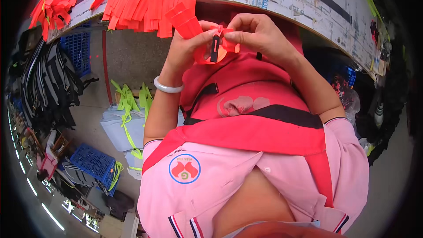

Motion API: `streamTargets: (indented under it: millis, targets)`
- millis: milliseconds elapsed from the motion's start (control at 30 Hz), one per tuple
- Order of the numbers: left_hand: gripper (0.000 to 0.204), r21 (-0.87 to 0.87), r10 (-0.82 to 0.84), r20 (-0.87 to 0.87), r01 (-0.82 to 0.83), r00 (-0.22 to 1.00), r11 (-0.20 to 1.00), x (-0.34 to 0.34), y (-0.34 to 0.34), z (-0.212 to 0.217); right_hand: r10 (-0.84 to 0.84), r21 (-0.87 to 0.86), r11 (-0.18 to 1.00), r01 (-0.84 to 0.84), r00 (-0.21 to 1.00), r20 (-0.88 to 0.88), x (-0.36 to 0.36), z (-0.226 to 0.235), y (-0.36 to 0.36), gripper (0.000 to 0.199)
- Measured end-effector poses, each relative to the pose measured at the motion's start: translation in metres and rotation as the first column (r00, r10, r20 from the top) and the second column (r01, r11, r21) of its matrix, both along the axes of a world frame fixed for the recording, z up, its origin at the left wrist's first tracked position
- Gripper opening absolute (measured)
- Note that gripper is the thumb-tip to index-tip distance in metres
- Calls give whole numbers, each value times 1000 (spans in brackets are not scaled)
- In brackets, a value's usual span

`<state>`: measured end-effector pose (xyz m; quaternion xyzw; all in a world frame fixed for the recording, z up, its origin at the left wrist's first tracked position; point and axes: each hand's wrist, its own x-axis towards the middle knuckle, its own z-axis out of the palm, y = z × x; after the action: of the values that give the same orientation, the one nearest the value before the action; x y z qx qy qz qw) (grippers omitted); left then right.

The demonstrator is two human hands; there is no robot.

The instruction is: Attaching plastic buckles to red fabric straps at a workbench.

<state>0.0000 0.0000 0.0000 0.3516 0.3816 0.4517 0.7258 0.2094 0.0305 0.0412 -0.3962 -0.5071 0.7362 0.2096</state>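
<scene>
The orange strap (pixel 207 39) with its black buckle (pixel 214 47) sat pinched between both grips: left hand (pixel 187 48) closed on its folded end, right hand (pixel 255 33) fingertips nipping the top, just below the tabletop (pixel 308 9)

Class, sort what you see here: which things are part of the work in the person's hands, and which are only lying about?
In hand:
- left hand and right hand hold an orange strap
- black buckle on the strap, between the fingers

Lying about:
- orange strips on the table
- blue crates
- yellow-green straps
- black straps
</scene>
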Motion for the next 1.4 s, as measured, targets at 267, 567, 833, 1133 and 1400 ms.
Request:
streamTargets:
  millis: [267,567,833,1133,1400]
  targets:
    - [18,-36,-15,10,16,1000,999,1,-2,3,12,-21,1000,-13,1000,-19,0,-4,0,12]
    - [19,-103,-125,-16,122,992,987,-8,-1,8,16,-40,999,-16,1000,-5,0,-2,1,13]
    - [18,-60,-135,-79,130,988,990,-6,2,11,85,-65,995,-81,995,61,1,6,6,13]
    - [20,-15,-65,-75,64,995,998,3,2,8,-21,37,999,19,999,40,1,-3,6,16]
    - [17,69,26,-77,-21,997,997,8,-9,-3,-128,374,920,114,992,13,-5,-10,-5,17]
